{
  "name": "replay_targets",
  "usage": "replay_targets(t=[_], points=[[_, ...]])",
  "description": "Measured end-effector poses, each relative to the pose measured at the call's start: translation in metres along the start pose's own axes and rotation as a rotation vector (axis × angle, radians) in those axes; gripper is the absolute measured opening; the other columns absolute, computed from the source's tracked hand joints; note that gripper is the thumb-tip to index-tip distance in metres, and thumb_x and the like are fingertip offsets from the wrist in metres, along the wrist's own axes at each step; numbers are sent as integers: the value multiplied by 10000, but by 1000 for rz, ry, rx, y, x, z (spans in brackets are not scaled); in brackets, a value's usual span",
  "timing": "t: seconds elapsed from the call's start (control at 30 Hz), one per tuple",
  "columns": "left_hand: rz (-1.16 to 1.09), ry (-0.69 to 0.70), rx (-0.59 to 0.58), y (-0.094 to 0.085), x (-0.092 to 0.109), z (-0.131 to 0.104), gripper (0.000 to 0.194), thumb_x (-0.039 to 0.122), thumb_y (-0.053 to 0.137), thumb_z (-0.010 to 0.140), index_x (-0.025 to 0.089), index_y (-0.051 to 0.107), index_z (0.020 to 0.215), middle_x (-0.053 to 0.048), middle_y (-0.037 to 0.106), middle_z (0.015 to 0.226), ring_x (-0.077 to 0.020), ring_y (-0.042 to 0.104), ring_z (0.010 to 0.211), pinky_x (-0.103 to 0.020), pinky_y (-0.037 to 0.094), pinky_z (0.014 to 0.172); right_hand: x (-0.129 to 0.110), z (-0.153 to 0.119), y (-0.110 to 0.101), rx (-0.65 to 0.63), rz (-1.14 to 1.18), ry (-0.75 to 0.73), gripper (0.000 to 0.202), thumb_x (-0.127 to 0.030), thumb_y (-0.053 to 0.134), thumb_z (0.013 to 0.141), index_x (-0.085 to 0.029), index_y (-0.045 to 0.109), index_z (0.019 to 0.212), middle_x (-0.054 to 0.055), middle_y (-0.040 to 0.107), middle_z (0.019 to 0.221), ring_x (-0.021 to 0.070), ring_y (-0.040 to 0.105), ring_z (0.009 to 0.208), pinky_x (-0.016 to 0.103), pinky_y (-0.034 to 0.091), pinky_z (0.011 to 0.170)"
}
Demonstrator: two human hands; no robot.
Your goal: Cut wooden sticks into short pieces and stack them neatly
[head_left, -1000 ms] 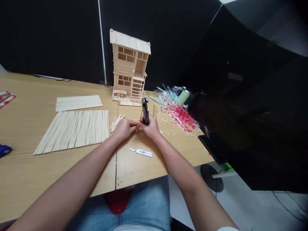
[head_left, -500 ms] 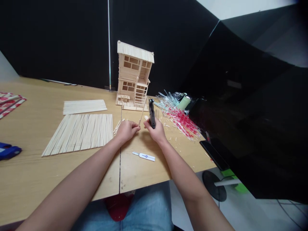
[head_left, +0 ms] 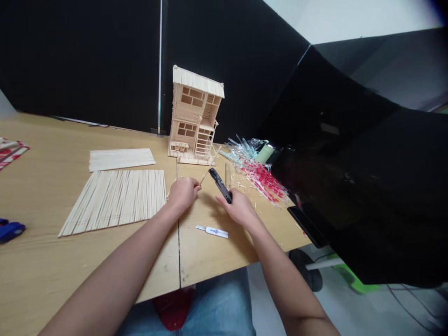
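Note:
My left hand (head_left: 184, 192) is closed, pinching one end of a thin wooden stick (head_left: 206, 175) that slants up and away to the right. Wrapped in my right hand (head_left: 240, 206) is a black pliers-like tool (head_left: 220, 185); its head points up-left and lies close to the stick, and I cannot tell whether they touch. Beyond both hands stands a two-storey model house (head_left: 196, 109) made of small sticks. A white craft knife (head_left: 214, 232) with its blade out lies on the table between my forearms.
Left of my hands lie a large mat of sticks (head_left: 115, 200) and a smaller stick panel (head_left: 122, 158). Red and clear plastic wrappers (head_left: 264, 177), a pale green roll (head_left: 264, 153) and wood scraps are at right. A blue tool (head_left: 10, 230) sits far left.
My right hand has drawn back slightly to the right and nearer me, and the black tool has tilted from upright to leaning left towards the stick. The view has shifted a little.

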State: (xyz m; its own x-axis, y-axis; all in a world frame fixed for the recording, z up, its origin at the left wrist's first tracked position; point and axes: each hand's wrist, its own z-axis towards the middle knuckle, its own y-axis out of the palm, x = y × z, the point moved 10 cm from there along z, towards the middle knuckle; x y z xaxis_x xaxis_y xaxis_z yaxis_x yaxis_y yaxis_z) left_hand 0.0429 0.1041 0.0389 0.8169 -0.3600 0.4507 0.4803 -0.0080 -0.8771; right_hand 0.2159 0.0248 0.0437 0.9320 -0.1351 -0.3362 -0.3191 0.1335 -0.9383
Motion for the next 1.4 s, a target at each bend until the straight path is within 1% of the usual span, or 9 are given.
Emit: replay_targets(t=[0.1,0.23,0.4,0.6,0.7,0.87,1.03,1.27,1.4], points=[[31,14,-13,2,5,-3,264,331,559,895,213,788,955,-112,778,944,-260,709,888,-307,468,738,-3,1,-4,-14,-43,8,528,-663,531,894,-163,624,1035,137,722,976,282,681,863,293,403,641],[92,58,-37,9,13,-7,292,316,518,896,209,788,931,-128,774,918,-264,712,870,-315,470,739,-9,-1,1,-75,-80,-15,547,-666,541,886,-160,619,1079,142,722,1021,287,689,904,296,431,665],[163,92,-49,16,18,-9,307,289,490,892,200,779,942,-144,770,912,-289,713,872,-334,476,724,-10,-6,2,-83,-147,-5,575,-679,528,886,-150,613,1096,158,723,1022,306,696,917,308,455,681],[253,131,-77,15,25,-11,323,270,454,920,168,760,907,-167,760,944,-294,713,899,-341,482,743,-8,-8,3,-99,-245,8,617,-726,473,889,-153,637,1047,179,731,963,321,705,875,328,475,682],[271,128,-93,15,26,-11,310,252,460,912,163,756,932,-174,755,961,-300,709,920,-347,487,755,-9,-8,6,-93,-289,-3,620,-723,495,882,-146,644,1052,185,734,944,333,707,873,342,488,696],[276,132,-88,18,24,-12,315,239,456,904,158,759,923,-182,752,949,-313,707,916,-365,499,765,-4,-1,13,-77,-337,-13,528,-636,548,900,-143,661,1049,191,736,960,323,709,891,339,494,735],[284,116,-100,22,23,-13,298,184,468,869,147,758,925,-181,748,934,-307,709,907,-368,512,782,4,8,22,-86,-339,-38,404,-520,516,947,-162,682,1034,173,741,966,315,710,891,333,492,731],[284,104,-104,24,21,-14,318,199,447,886,148,755,950,-187,743,968,-304,699,950,-382,516,833,8,10,27,-110,-324,-45,371,-477,504,965,-165,687,1053,171,740,996,287,707,911,313,485,764],[300,121,-94,22,24,-15,327,202,438,885,139,753,944,-194,740,970,-303,701,939,-369,518,808,9,8,28,-98,-295,-50,368,-473,506,967,-166,693,1044,166,743,977,282,714,887,307,486,745]])
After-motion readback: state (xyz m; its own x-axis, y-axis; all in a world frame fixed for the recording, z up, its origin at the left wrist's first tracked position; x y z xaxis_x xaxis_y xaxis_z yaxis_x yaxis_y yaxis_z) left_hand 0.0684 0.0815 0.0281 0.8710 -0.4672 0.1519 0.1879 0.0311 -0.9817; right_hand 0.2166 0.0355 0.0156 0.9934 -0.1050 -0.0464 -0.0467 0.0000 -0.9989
